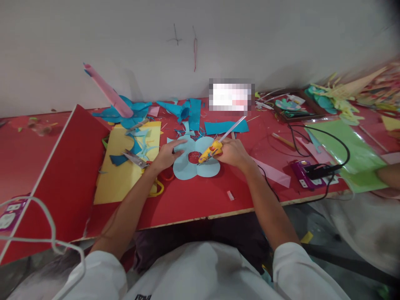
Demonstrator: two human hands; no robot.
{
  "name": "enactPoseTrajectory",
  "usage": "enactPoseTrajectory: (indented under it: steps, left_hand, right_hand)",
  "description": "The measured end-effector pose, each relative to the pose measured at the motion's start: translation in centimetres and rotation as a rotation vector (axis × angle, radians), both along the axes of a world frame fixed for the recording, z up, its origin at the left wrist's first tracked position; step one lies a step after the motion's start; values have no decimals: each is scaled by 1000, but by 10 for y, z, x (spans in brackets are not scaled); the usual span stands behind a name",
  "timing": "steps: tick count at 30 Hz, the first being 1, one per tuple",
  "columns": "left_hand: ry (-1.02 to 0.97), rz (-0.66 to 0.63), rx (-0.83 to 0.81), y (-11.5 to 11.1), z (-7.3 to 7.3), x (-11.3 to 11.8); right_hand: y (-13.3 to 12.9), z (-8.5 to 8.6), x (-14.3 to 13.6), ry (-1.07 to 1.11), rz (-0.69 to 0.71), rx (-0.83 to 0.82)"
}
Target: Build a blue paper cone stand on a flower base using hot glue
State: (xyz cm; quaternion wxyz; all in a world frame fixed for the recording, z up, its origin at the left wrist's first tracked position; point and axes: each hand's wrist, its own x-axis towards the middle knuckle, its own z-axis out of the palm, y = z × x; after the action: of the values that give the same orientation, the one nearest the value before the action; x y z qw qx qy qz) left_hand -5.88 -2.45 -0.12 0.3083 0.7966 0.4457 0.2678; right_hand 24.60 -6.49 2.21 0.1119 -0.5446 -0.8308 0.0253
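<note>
A light blue paper flower (pixel 208 167) with rounded petals and a round hole in its middle lies in front of me on the red table. My left hand (pixel 167 155) grips its upper left petal at the edge, thumb and fingers bent over the paper. In my right hand (pixel 233 151) is a yellow glue gun (pixel 211 152), its nozzle pointing down at the petals right of the hole. A clear glue stick (pixel 233 128) sticks out from its back. Whether the nozzle touches the paper, I cannot tell.
Scissors (pixel 135 159) lie on yellow paper (pixel 117 183) at left. Blue paper scraps (pixel 226 126) are strewn behind the flower. A purple power strip (pixel 301 175) with a black plug and cables sits at right. Another person's arm (pixel 387 175) rests over green sheets (pixel 346 150).
</note>
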Motion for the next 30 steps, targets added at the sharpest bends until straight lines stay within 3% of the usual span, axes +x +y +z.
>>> enactPoseTrajectory:
  steps: [9, 15, 23, 30]
  left_hand:
    - [8, -3, -5, -1, 4, 1]
    - [-4, -2, -31, -2, 4, 1]
    - [-43, -8, -22, -1, 0, 0]
    - [-45, -15, -4, 0, -3, 0]
  right_hand:
    - [7, 0, 18, 176, -74, -16]
    - [16, -2, 49, 541, -130, -135]
    - [23, -7, 70, 566, -439, -7]
    - [32, -22, 91, 520, -735, 102]
